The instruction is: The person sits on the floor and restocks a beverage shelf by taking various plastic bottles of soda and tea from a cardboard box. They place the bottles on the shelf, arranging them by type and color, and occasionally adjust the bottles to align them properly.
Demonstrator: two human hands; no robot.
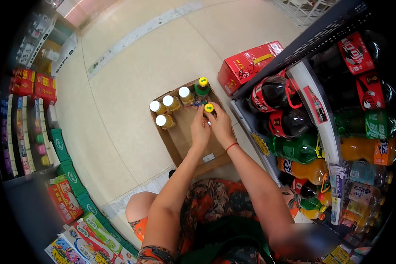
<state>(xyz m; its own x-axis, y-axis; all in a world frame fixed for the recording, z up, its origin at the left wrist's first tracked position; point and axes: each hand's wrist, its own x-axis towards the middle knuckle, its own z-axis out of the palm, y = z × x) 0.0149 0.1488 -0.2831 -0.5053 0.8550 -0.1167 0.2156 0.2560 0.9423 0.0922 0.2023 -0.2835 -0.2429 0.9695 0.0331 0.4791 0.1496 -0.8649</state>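
Note:
Below me on the floor lies a shallow cardboard tray (178,137). At its far right corner stands a green bottle (202,89) with a yellow cap. Several white-capped bottles (172,103) with a yellowish content are grouped along the far and left sides. Over the tray's right part, my right hand (221,126) is closed round a second yellow-capped bottle (209,108), most of it hidden by the fingers. My left hand (200,130) is closed against the same bottle from the left, its fingertips just beside the cap.
To the right, a shelf (310,105) holds large cola bottles (268,94) and green and orange drinks. A red carton (246,66) sits on the floor by its far end. Shelves with green edging (69,174) and boxed snacks (65,198) line the left.

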